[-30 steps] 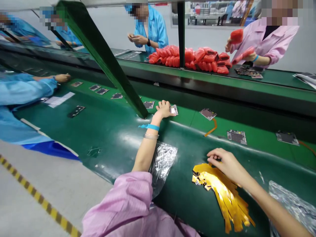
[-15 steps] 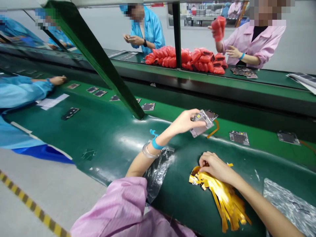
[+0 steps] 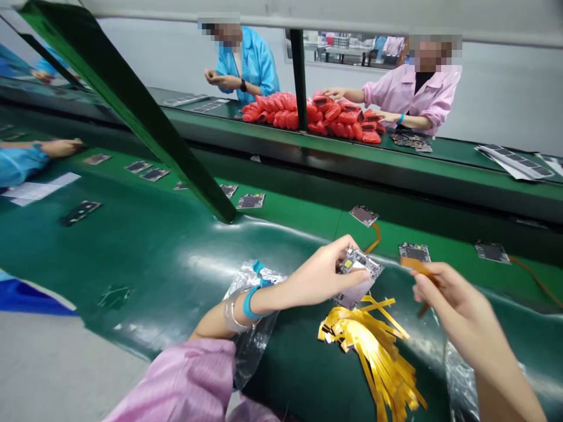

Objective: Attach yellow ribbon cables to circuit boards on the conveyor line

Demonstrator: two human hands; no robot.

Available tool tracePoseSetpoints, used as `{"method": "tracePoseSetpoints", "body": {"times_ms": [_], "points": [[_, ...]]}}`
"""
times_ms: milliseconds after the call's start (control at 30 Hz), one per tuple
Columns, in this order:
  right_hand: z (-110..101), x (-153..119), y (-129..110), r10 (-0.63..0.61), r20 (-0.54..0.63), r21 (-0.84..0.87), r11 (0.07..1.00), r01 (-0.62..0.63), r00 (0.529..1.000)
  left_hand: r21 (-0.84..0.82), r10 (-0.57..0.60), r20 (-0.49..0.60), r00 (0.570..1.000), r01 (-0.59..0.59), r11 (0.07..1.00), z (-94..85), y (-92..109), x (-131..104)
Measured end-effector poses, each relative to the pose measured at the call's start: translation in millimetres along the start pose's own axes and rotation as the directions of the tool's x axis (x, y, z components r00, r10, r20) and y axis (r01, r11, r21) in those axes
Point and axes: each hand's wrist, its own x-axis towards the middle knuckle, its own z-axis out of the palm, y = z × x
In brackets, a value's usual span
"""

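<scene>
My left hand (image 3: 328,272) is closed on a circuit board (image 3: 358,278), thumb across its face and fingers behind its edge. To the right, my right hand (image 3: 453,299) pinches an orange flex cable (image 3: 417,266) between thumb and fingers. Below the held board, a fanned pile of yellow-orange flex cables (image 3: 382,357) lies on the green mat. Just beyond my hands, a board with a cable attached (image 3: 364,215) rests on the green belt. Another board (image 3: 416,252) lies there too, partly hidden behind the cable in my right hand.
More boards (image 3: 250,201) lie along the belt (image 3: 308,217). A slanted green post (image 3: 145,123) stands at left. Clear plastic bags (image 3: 255,346) lie beside the cables. Across the line, two co-workers sit behind red-wrapped packs (image 3: 347,117); a blue sleeve (image 3: 21,164) reaches in from the left.
My right hand has lifted a flex cable from the pile and moved up and right. My left hand has brought its board nearer to me, away from the belt.
</scene>
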Motion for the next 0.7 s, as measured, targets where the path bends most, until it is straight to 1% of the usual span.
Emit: {"method": "tracePoseSetpoints", "body": {"times_ms": [33,67,100,167,233,267,333,433,533,567,633,667,700], "points": [[-3.1,-6.9,-4.1,0.014,-0.098,0.032,0.999,-0.011,0.995,0.01,-0.004,0.009,1.0,0.004,1.0,5.1,0.8,-3.9],[-3.1,-13.0,-7.4,0.017,-0.146,0.038,0.999,-0.011,0.989,0.016,-0.003,0.033,0.999,0.002,1.0,10.0,1.5,-7.7],[-0.8,-18.0,-10.1,0.014,-0.146,0.019,1.0,-0.011,0.989,0.013,-0.002,0.069,0.998,0.001,1.0,14.2,2.0,-11.2],[7.4,-24.0,-13.5,0.002,-0.083,-0.049,0.999,-0.006,0.997,-0.002,-0.006,0.131,0.991,0.006,1.0,20.6,2.8,-17.3],[15.0,-25.7,-15.1,-0.029,-0.021,-0.099,0.995,0.027,0.999,-0.013,-0.016,0.172,0.985,0.019,1.0,23.7,3.9,-22.0],[17.5,-25.6,-15.6,-0.043,-0.011,-0.115,0.993,0.042,0.999,-0.006,-0.02,0.179,0.984,0.021,1.0,24.3,4.6,-23.8],[19.8,-25.4,-16.6,-0.081,-0.024,-0.129,0.989,0.077,0.996,0.04,-0.016,0.168,0.986,0.01,0.999,24.4,6.5,-26.7],[21.0,-26.7,-18.5,-0.116,-0.086,-0.147,0.984,0.102,0.99,0.143,0.002,0.112,0.994,-0.018,0.99,24.1,8.3,-30.1],[24.0,-28.6,-19.6,-0.162,-0.091,-0.201,0.969,0.142,0.983,0.184,-0.003,0.082,0.997,-0.013,0.983,25.7,6.5,-31.5],[25.2,-29.0,-19.5,-0.197,-0.085,-0.229,0.958,0.173,0.977,0.16,-0.011,0.083,0.996,-0.002,0.987,26.4,5.4,-30.9],[26.5,-30.0,-18.7,-0.273,-0.073,-0.268,0.932,0.245,0.959,0.03,-0.032,0.096,0.995,0.029,0.999,26.9,3.5,-27.3],[26.1,-30.7,-18.2,-0.288,-0.072,-0.26,0.93,0.261,0.955,-0.049,-0.038,0.104,0.994,0.043,0.998,26.5,3.2,-24.5],[24.8,-31.5,-17.6,-0.276,-0.073,-0.225,0.941,0.254,0.958,-0.115,-0.042,0.11,0.993,0.055,0.992,25.6,3.4,-21.3]]}}
